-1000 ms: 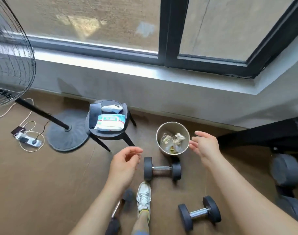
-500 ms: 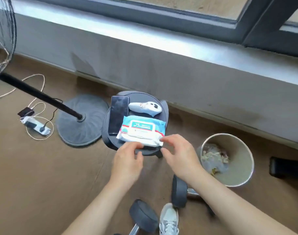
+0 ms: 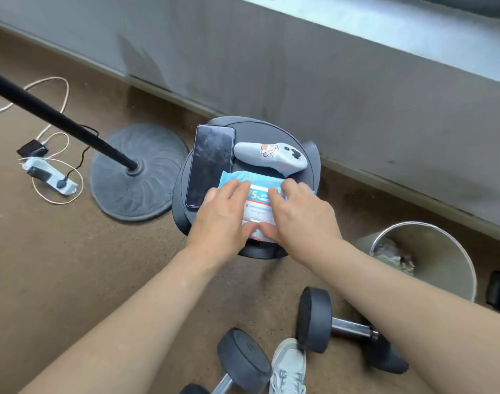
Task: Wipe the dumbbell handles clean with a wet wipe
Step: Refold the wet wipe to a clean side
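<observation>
A moment ago both hands were in the air. Now the left hand (image 3: 223, 217) and right hand (image 3: 302, 220) lie side by side on the wet wipe pack (image 3: 260, 196) on the round stool (image 3: 271, 132), fingers flat on top and thumbs almost touching. No wipe is out yet, so the dumbbells (image 3: 339, 328) on the floor are probably not wiped yet.
</observation>
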`<state>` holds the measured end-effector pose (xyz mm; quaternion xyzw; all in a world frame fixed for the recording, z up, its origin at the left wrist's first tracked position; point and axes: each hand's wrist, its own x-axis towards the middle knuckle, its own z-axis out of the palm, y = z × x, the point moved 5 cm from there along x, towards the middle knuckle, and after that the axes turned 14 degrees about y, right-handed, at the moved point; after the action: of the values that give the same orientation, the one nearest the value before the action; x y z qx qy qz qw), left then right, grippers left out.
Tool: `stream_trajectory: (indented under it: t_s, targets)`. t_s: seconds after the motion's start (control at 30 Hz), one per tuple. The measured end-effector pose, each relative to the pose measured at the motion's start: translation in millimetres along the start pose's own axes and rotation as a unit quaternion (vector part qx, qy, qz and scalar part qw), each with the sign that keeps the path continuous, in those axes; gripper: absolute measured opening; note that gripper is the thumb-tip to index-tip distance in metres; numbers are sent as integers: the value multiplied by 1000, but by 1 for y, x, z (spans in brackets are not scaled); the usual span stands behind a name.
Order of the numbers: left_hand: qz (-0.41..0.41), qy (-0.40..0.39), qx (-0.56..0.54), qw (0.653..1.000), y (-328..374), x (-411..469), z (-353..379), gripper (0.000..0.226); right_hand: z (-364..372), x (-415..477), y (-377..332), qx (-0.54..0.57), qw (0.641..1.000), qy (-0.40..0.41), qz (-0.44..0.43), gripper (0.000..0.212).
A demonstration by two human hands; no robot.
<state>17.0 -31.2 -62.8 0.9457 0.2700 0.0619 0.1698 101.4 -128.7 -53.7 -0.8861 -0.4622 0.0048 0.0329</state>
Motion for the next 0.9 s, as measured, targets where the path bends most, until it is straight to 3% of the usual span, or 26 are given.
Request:
stream_trajectory:
  t_s: [0.13,0.23,0.3,0.37,0.43,0.5,0.57,0.63,0.77,0.83,0.9]
  targets:
    - [-25,-3,-51,998,-8,4,-1,73,0,3,2,1,994,82,-68,52]
    - [-62,19,-91,994,-9,6,0,76,-6,15,3,68,992,98,-39,47]
    - [-91,34,-114,989,-8,7,-3,85,-4,24,13,135,987,78,30,43]
    - [-118,33,-135,983,-6,6,-7,89,-2,28,28,274,947,79,145,32]
    - [-124,48,-143,981,-6,4,-12,72,-5,26,39,344,893,169,235,20]
    - [-67,63,-108,990,-3,3,-13,40,-2,22,40,342,877,211,264,27]
    - [-27,48,-67,996,-1,2,-7,31,1,20,34,340,876,225,257,25]
    - [-53,42,-63,996,0,1,-5,39,1,18,32,357,868,234,251,22]
    - [-52,143,-2,988,13,2,-11,26,-1,7,25,354,891,236,160,8]
    - [-128,148,-79,977,9,5,-14,10,1,2,21,320,917,213,103,5]
    - [-248,125,-173,945,-2,5,-13,7,5,1,16,277,941,186,58,12]
